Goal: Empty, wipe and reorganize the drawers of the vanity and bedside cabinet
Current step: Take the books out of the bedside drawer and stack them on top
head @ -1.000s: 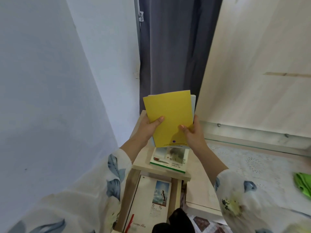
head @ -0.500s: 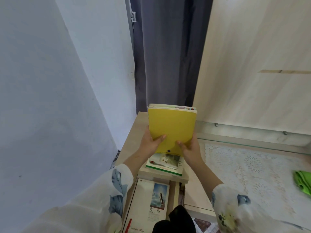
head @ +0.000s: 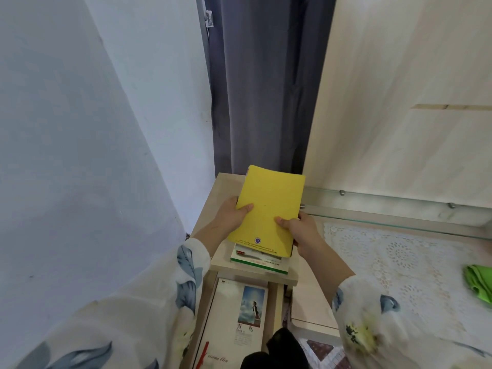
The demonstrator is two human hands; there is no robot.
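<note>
A yellow-covered book [head: 269, 209] lies nearly flat just above the bedside cabinet top [head: 226, 187]. My left hand [head: 231, 214] grips its left edge, thumb on the cover. My right hand [head: 300, 230] grips its lower right corner, thumb on top. Other books may lie under the yellow one; I cannot tell. Beneath it a green-edged white book [head: 258, 259] rests on the cabinet top. The cabinet's drawer [head: 274, 310] is pulled out below, with a white book showing a figure picture [head: 239, 315] inside.
A grey curtain [head: 261, 89] hangs behind the cabinet, a white wall [head: 80, 129] on the left. At right is a vanity top with a lace mat [head: 399, 262] under glass and a green cloth [head: 479, 283] at the far edge. Wooden panelling [head: 399, 89] rises behind.
The yellow book was held upright in front of me; both hands have lowered and tilted it flat, down toward the green-edged book on the cabinet top.
</note>
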